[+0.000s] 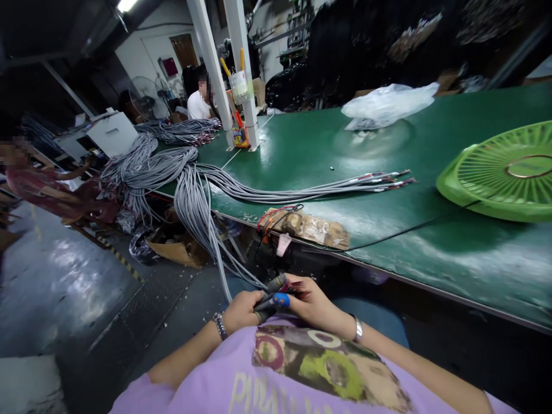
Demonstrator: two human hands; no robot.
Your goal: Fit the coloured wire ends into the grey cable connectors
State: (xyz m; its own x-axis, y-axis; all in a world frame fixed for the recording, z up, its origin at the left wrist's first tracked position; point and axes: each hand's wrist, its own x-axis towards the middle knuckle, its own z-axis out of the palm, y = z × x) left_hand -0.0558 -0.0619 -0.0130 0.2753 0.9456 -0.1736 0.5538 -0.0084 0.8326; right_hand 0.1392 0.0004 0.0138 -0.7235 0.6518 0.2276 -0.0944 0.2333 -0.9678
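Close to my body, my left hand (244, 310) is closed around a few grey cables (228, 267) near their ends. My right hand (317, 305) pinches the thin dark-red wires (297, 289) that come out of those ends. Dark coverings sit on some fingertips, and a blue wrap (281, 299) is on a right-hand digit. From my hands the cables run up to a large grey cable bundle (185, 190) draped over the table edge. Another length of cables (280, 194) lies along the green table (310, 138), stripped ends to the right.
A taped block (319, 230) with wires sits at the table's front edge. A green fan (504, 172) stands at right, its black cord crossing the table. Behind lie a plastic bag (390, 103) and a white post (241, 75). Co-workers sit at left and back; a cardboard box (179, 250) is below.
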